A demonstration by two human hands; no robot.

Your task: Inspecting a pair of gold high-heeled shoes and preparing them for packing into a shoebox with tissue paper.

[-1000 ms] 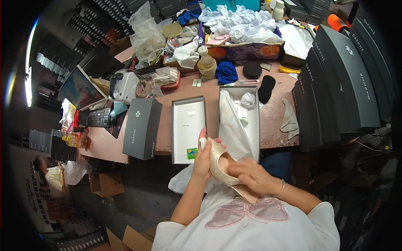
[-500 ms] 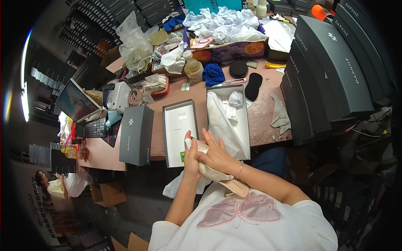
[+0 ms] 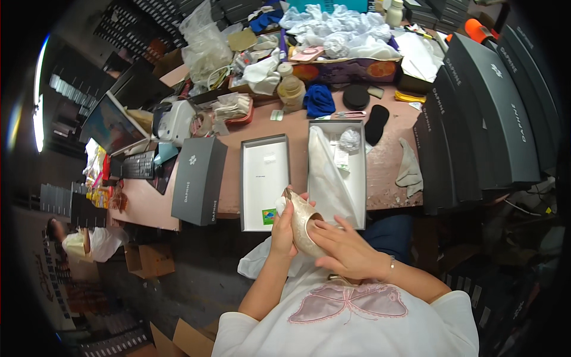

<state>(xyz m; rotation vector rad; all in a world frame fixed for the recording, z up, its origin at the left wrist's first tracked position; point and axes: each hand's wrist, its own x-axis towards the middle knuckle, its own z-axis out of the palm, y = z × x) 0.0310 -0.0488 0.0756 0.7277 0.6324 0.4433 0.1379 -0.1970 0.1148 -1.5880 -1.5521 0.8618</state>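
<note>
Over my lap, my left hand point(image 3: 283, 235) is closed around the front part of a cream patterned shoe point(image 3: 301, 223), its pointed toe tilted up and away from me. A small white wad point(image 3: 281, 204) shows between that hand and the toe. My right hand point(image 3: 348, 247) lies against the shoe's opening with fingers stretched out; some fingertips are hidden inside it. Just beyond stand a shallow white-lined tray, a box lid point(image 3: 256, 184), and a grey shoe box point(image 3: 361, 196) holding white tissue paper point(image 3: 326, 172) and a crumpled paper ball point(image 3: 350, 140).
A closed grey shoe box point(image 3: 199, 178) stands on the left of the table. Tall stacks of shoe boxes point(image 3: 476, 119) rise at the right. A carton of crumpled white paper point(image 3: 339, 30), a jar point(image 3: 291, 92), and a blue cloth point(image 3: 319, 100) sit behind. Another person point(image 3: 98, 243) is far left.
The shoe has turned so its opening faces up. My right hand has shifted from beside the toe to the opening. The view has shifted slightly.
</note>
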